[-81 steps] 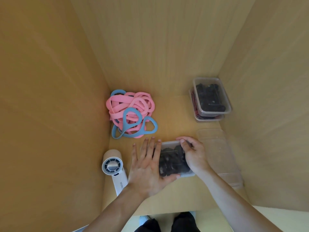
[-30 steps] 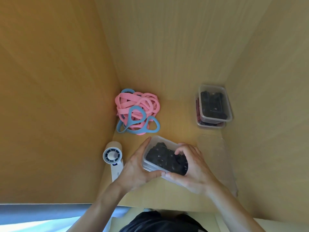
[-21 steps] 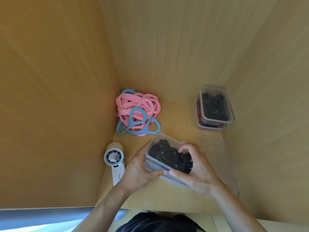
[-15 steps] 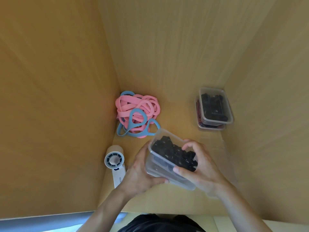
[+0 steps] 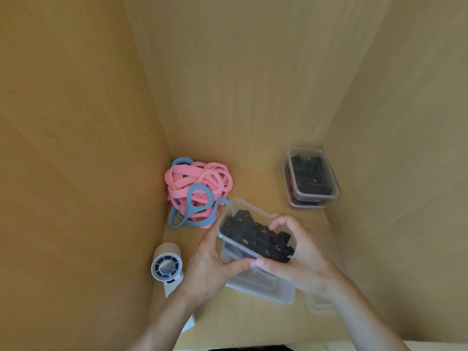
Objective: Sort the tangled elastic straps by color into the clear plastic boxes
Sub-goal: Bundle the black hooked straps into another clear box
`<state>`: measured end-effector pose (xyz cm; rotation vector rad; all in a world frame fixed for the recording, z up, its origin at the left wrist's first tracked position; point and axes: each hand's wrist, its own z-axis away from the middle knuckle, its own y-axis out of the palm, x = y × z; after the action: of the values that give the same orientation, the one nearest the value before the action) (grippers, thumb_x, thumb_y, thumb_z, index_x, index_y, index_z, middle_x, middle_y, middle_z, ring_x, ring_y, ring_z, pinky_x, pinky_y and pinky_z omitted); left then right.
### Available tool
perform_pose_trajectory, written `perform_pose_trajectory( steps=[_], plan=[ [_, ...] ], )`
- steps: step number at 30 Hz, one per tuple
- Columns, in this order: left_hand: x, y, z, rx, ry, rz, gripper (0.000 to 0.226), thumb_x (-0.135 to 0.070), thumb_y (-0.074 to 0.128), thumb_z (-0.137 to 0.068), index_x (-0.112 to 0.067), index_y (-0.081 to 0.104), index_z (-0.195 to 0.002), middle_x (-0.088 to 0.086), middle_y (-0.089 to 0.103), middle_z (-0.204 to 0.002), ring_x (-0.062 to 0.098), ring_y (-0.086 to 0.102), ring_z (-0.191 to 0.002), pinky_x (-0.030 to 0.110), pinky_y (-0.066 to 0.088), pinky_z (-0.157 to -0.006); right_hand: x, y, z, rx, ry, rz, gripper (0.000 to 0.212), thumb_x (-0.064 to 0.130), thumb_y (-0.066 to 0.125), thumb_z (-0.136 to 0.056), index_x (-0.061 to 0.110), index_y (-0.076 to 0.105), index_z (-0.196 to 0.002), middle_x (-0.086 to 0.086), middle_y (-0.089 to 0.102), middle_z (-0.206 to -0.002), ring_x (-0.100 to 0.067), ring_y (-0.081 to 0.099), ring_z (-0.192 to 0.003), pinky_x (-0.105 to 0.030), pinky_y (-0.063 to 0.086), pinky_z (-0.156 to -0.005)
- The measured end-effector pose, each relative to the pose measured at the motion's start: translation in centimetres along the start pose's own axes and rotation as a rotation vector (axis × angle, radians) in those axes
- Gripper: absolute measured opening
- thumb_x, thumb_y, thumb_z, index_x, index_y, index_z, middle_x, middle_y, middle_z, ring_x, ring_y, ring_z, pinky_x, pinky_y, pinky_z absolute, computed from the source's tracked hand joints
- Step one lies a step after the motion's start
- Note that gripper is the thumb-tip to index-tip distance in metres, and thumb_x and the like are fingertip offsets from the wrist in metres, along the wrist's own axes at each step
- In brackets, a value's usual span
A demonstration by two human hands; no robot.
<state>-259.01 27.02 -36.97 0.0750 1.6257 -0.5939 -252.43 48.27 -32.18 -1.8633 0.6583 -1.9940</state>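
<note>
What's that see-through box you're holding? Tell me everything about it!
The clear plastic box is a rectangle with rounded corners and a thin rim. It is packed with black pieces that show through its walls. It is held tilted. The left hand grips its left side, and the right hand curls round its right end.

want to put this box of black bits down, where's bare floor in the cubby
Best for the box of black pieces: the bare wooden floor at the back middle, between the pink and blue strap tangle and the stacked boxes. The front edge strip is free too. Crowded: left side, with tangle and fan; right wall, with a clear plastic piece.
</note>
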Motion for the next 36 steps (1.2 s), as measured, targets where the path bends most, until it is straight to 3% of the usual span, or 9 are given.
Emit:
perform_pose_trajectory(
  steps=[2, 6, 9, 11, 14, 18, 22, 33, 36],
  plan=[
    [0.4, 0.0, 0.0, 0.019, -0.01, -0.007, 0.114, -0.06, 0.091, -0.061, -0.05, 0.024, -0.153, -0.027, 0.045, -0.148, -0.003, 0.04, -0.138, 0.031, 0.04, -0.108, 0.0, -0.4, -0.4, -0.026, -0.012, -0.036, 0.066, 0.059, 0.086, -0.058, 0.038, 0.054, -0.112, 0.029, 0.05, -0.128, 0.004, 0.049, -0.12, -0.01, 0.043, -0.086],
    [1.7, -0.1, 0.5, 0.049, -0.032, -0.131, 0.118, -0.076, 0.085, -0.049, -0.052, 0.029, -0.15, -0.037, 0.03, -0.152, -0.011, 0.028, -0.142, 0.031, 0.036, -0.113, 0.3, -2.9, -2.5, -0.204, -0.046, -0.194, 0.054, 0.051, 0.084, -0.065, 0.027, 0.057, -0.107, 0.011, 0.065, -0.103, -0.013, 0.065, -0.099, -0.033, 0.052, -0.083],
    [2.6, 0.2, 0.7, 0.101, 0.044, -0.271, 0.111, -0.084, 0.077, -0.048, -0.043, 0.04, -0.145, -0.037, 0.024, -0.154, -0.006, 0.019, -0.147, 0.031, 0.028, -0.12, 0.7, -5.0, -5.0, -0.421, -0.009, -0.198, 0.05, 0.056, 0.083, -0.063, 0.03, 0.057, -0.096, 0.012, 0.066, -0.091, -0.011, 0.066, -0.085, -0.027, 0.052, -0.071],
    [2.8, 0.5, 0.4, 0.134, 0.082, -0.359, 0.114, -0.086, 0.075, -0.047, -0.043, 0.036, -0.145, -0.03, 0.02, -0.158, -0.002, 0.015, -0.15, 0.027, 0.021, -0.121, 0.7, -6.2, -6.8, -0.554, 0.086, -0.082, 0.055, 0.066, 0.08, -0.059, 0.033, 0.055, -0.095, 0.011, 0.066, -0.094, -0.017, 0.065, -0.091, -0.038, 0.056, -0.076],
    [3.3, 0.6, -0.1, 0.233, 0.104, -0.495, 0.121, -0.09, 0.071, -0.044, -0.045, 0.022, -0.146, -0.027, 0.006, -0.16, -0.001, 0.002, -0.152, 0.021, 0.011, -0.122, 1.0, -7.4, -9.5, -0.688, 0.242, 0.286, 0.063, 0.081, 0.067, -0.058, 0.036, 0.054, -0.101, 0.01, 0.063, -0.105, -0.024, 0.054, -0.108, -0.045, 0.048, -0.094],
    [3.7, 0.6, -0.7, 0.318, 0.094, -0.581, 0.13, -0.102, 0.054, -0.04, -0.049, 0.007, -0.148, -0.029, -0.012, -0.159, -0.004, -0.012, -0.15, 0.019, 0.002, -0.122, 1.2, -7.9, -12.6, -0.689, 0.404, 0.556, 0.069, 0.08, 0.066, -0.064, 0.035, 0.056, -0.116, -0.004, 0.062, -0.12, -0.033, 0.047, -0.119, -0.046, 0.034, -0.099],
    [3.9, 1.1, -0.3, 0.282, 0.106, -0.56, 0.129, -0.094, 0.066, -0.044, -0.05, 0.007, -0.15, -0.034, -0.016, -0.158, -0.008, -0.013, -0.148, 0.019, 0.006, -0.121, 0.6, -7.5, -14.2, -0.646, 0.458, 0.683, 0.075, 0.079, 0.064, -0.068, 0.029, 0.054, -0.122, -0.009, 0.056, -0.124, -0.035, 0.044, -0.12, -0.048, 0.031, -0.098],
    [3.1, 3.4, 1.1, 0.098, 0.034, -0.635, 0.128, -0.099, 0.051, -0.046, -0.045, 0.007, -0.154, -0.033, -0.031, -0.154, -0.002, -0.017, -0.149, 0.02, 0.006, -0.122, 0.0, -5.8, -14.6, -0.71, 0.537, 0.691, 0.09, 0.087, 0.056, -0.07, 0.015, 0.051, -0.123, -0.017, 0.051, -0.132, -0.036, 0.039, -0.128, -0.049, 0.032, -0.101],
    [2.8, 3.7, 1.2, 0.072, 0.016, -0.649, 0.127, -0.098, 0.05, -0.047, -0.043, 0.01, -0.154, -0.031, -0.033, -0.153, 0.001, -0.014, -0.15, 0.021, 0.003, -0.122, 0.0, -5.9, -14.2, -0.648, 0.553, 0.622, 0.089, 0.083, 0.045, -0.08, 0.015, 0.045, -0.138, -0.019, 0.038, -0.149, -0.036, 0.028, -0.14, -0.054, 0.023, -0.113]
  ],
)
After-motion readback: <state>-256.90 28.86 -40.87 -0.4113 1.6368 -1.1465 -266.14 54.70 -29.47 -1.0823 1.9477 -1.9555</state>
